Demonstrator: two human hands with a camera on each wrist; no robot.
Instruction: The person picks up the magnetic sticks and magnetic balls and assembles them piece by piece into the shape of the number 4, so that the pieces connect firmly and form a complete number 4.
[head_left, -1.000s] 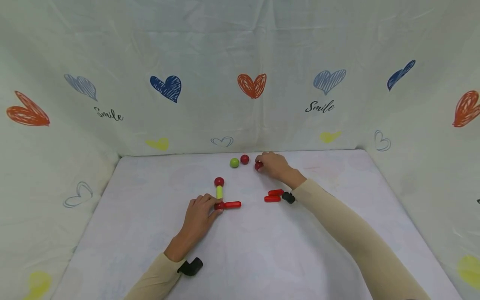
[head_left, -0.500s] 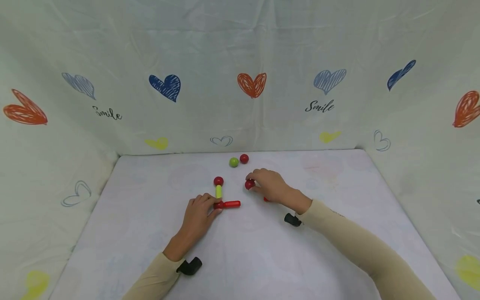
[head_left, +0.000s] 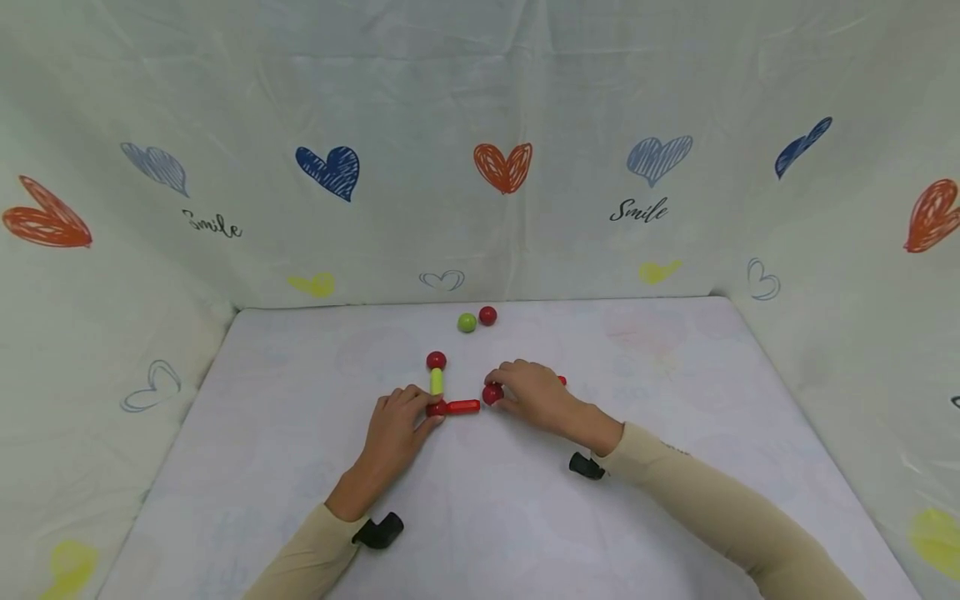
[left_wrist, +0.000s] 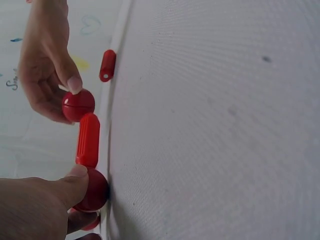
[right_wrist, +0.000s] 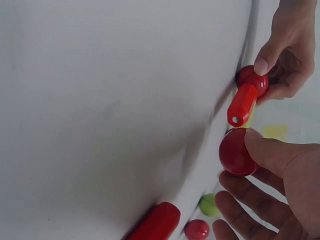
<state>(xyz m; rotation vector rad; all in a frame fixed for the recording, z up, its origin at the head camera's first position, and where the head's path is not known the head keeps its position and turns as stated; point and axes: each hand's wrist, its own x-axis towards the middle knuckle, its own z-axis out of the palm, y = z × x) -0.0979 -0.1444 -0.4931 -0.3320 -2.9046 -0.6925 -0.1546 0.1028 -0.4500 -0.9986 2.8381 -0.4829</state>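
My R hand point(head_left: 536, 393) came in fr. the back of the table point(head_left: 480, 517), bringing the pinched red ball point(head_left: 492, 393) left & twd me, away fr. the back red ball point(head_left: 487, 316), 'til it was just beside the free end of the red rod point(head_left: 463, 407); couldn't tell if touching. The loose red rods point(head_left: 562, 380), both in plain view earlier, got mostly covered by my R hand, w/ one tip showing.

Shiny red ball point(head_left: 492, 393) is just off the free end of a red stick point(head_left: 465, 407), which kinda makes an L with a yellow stick point(head_left: 437, 381) at the red corner ball point(left_wrist: 96, 192).
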